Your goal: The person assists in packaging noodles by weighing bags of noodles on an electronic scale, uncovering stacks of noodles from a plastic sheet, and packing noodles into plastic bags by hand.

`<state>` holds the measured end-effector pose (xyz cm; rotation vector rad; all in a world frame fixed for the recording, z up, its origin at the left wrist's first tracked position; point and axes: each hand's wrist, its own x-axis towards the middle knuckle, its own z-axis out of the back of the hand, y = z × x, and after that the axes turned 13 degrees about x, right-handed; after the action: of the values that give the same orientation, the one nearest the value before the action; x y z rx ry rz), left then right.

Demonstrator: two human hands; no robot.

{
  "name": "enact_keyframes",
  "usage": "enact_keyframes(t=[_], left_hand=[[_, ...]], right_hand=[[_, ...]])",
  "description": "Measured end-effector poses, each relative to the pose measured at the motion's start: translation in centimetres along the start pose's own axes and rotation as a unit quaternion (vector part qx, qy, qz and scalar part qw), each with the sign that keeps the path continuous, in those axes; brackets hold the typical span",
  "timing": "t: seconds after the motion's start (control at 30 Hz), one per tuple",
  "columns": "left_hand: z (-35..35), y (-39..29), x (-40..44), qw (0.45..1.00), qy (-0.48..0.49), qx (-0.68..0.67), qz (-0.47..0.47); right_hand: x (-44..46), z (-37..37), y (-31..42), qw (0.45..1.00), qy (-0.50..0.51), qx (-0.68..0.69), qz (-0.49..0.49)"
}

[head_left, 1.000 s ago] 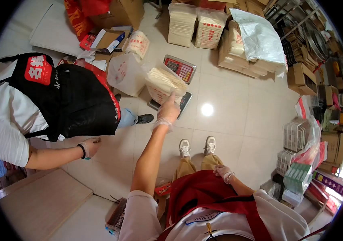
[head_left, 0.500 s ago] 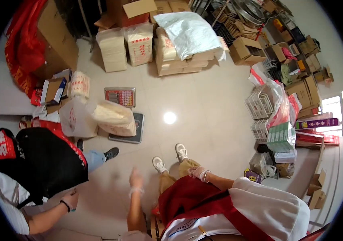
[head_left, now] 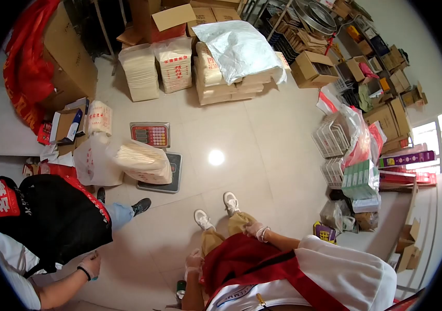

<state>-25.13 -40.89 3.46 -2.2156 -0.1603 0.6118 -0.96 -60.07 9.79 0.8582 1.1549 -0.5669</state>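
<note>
My left hand [head_left: 194, 260], in a clear plastic glove, is beside the left edge of my dark red apron [head_left: 236, 256], fingers curled in. My right hand [head_left: 255, 229], also gloved, lies at the apron's upper right edge over my thigh, its fingers bent. What either hand holds, if anything, is hidden. In front of my feet stands a plastic bag of pale, flat stacked goods [head_left: 146, 161] on a floor scale platform [head_left: 175, 173]. Behind it lies the scale's red keypad display [head_left: 151, 135].
A co-worker in a black apron [head_left: 68, 217] stands at left, beside a translucent bag [head_left: 96, 160]. Wrapped stacks [head_left: 139, 72] and a silver-sheeted pile [head_left: 239, 49] line the back. White baskets [head_left: 330, 137] and a green box [head_left: 359, 179] stand at right.
My left hand has come back from in front of me to the apron's left side. My right hand stays at the apron's right edge. The bag on the scale stays put.
</note>
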Motion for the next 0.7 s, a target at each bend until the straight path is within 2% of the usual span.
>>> enact_keyframes(t=[0.03, 0.07, 0.2, 0.27, 0.37, 0.53, 0.6, 0.63, 0.7], left_hand=[[-2.6, -3.1, 1.8, 0.962, -0.121, 0.110, 0.220], [-4.9, -5.8, 3.2, 0.850, -0.231, 0.210, 0.424], [-7.2, -8.2, 4.6, 0.826, -0.243, 0.273, 0.429], [-6.5, -7.4, 4.6, 0.828, -0.210, 0.322, 0.408], [-4.8, -5.7, 4.0, 0.855, -0.226, 0.241, 0.399], [-2.6, -4.5, 3.9, 0.869, -0.202, 0.253, 0.375], [-2.6, -5.4, 3.9, 0.860, -0.191, 0.294, 0.371], [-2.5, -5.9, 3.8, 0.854, -0.186, 0.316, 0.368], [-1.5, -5.8, 3.4, 0.849, -0.184, 0.338, 0.362]], right_hand=[[0.1, 0.0, 0.2, 1.000, 0.002, -0.004, 0.001], [0.1, 0.1, 0.2, 1.000, 0.010, 0.000, -0.001], [0.3, 0.1, 0.3, 0.999, 0.023, 0.045, 0.000], [0.2, 0.2, 0.7, 0.999, 0.024, 0.045, -0.007], [-0.4, 0.3, 1.6, 0.999, 0.025, 0.036, -0.009], [0.3, 0.4, 1.8, 1.000, 0.010, 0.000, 0.004], [1.3, 0.9, 1.2, 0.988, 0.078, 0.131, -0.019], [1.7, 1.1, 0.9, 0.988, 0.080, 0.131, -0.019], [2.0, 0.8, 0.9, 0.978, 0.099, 0.178, 0.039]])
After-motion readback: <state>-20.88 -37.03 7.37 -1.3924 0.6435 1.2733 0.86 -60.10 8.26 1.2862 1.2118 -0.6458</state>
